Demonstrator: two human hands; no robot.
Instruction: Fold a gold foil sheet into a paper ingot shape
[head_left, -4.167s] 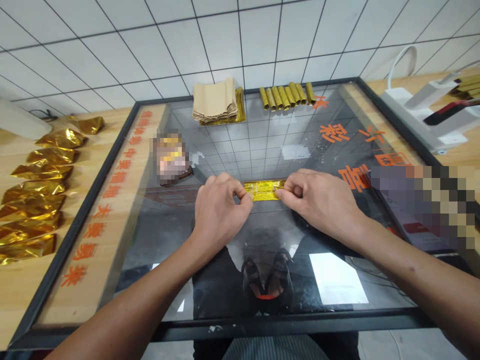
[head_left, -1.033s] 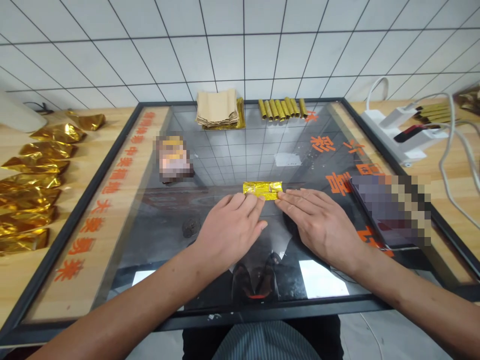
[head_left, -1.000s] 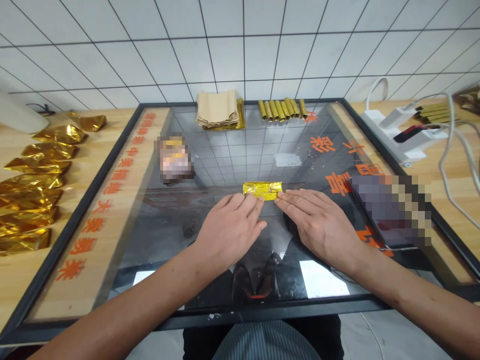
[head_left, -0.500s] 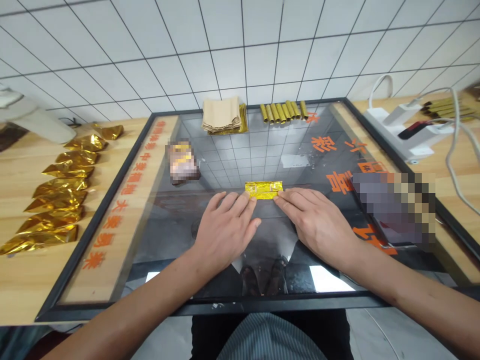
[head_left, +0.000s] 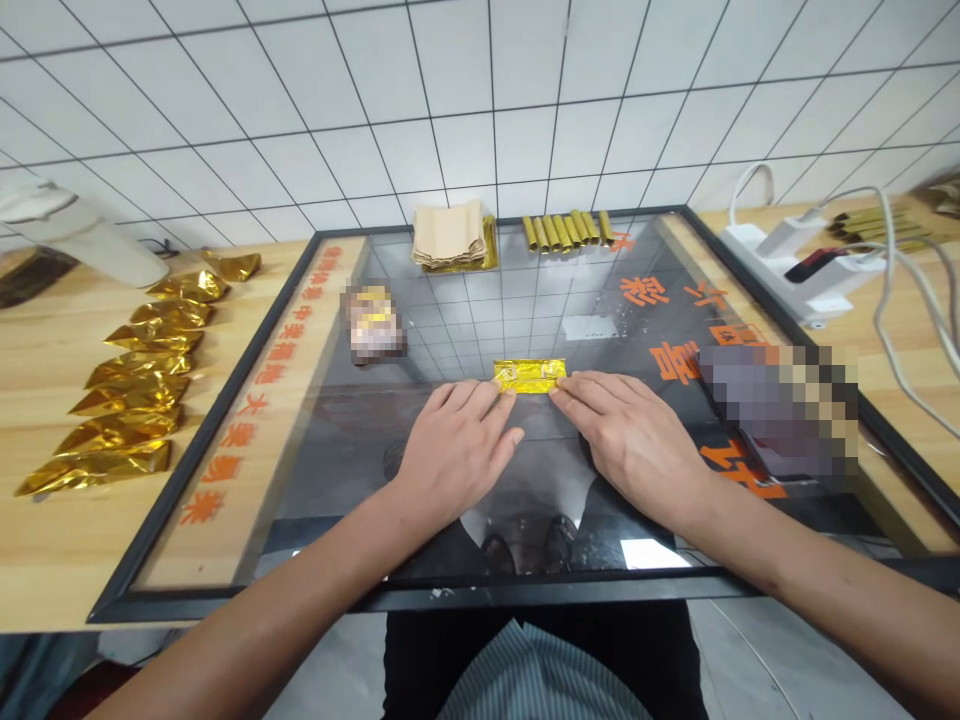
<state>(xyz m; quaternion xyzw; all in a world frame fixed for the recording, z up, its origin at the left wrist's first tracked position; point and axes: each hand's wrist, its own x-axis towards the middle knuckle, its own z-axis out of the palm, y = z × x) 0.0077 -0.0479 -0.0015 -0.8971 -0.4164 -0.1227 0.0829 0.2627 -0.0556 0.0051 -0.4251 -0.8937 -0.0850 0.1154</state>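
A small folded sheet of gold foil paper (head_left: 530,376) lies flat on the glass tabletop, with pale patches near both ends. My left hand (head_left: 459,440) rests palm down, its fingertips on the left near corner of the foil. The left thumb sticks out to the side, off the paper. On the opposite corner, the fingertips of my right hand (head_left: 630,430) press down, fingers stretched out and its thumb hidden beneath. Both hands lie open rather than wrapped around the paper.
Folded gold foil pieces (head_left: 127,390) line the left side. At the back sit a brown paper stack (head_left: 448,235) and several rolled gold tubes (head_left: 568,231). A blurred packet (head_left: 373,325), a blurred dark object (head_left: 780,410) and a white power strip (head_left: 787,270) are around.
The view has shifted slightly. Both hands stay at the near corners of the gold foil paper, which looks almost the same, its pale end patches a little more visible.
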